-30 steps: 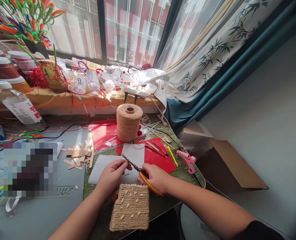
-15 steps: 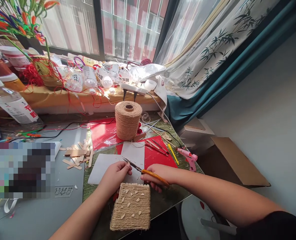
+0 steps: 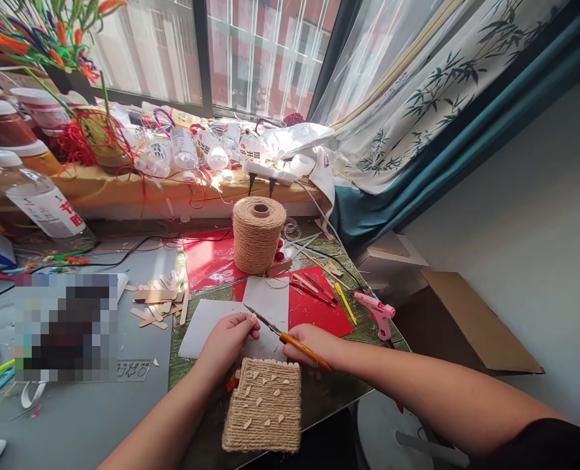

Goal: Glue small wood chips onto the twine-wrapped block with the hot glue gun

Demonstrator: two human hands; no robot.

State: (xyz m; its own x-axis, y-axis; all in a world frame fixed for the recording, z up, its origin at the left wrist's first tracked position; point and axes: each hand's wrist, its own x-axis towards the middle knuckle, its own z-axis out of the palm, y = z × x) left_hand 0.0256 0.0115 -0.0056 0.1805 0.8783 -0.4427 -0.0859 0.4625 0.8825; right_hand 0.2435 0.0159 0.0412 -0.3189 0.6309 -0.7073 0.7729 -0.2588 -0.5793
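Head view: right hand [image 3: 312,344] clamped on orange-handled scissors [image 3: 284,337], blades pointing at left hand [image 3: 227,336]. Left fingertips pinched together, held piece too small to tell. Twine-wrapped panel [image 3: 263,405] at tabletop [image 3: 182,369] front edge, just below both hands. Pose unchanged since half-second ago.

Bare forearms [image 3: 169,421], bare left hand [image 3: 227,338], bare right hand [image 3: 312,344], black right sleeve [image 3: 549,447]

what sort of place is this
Likely a home craft table by a window: a spool of jute twine, a pink glue gun, loose wooden sticks, and scissors in the right hand.
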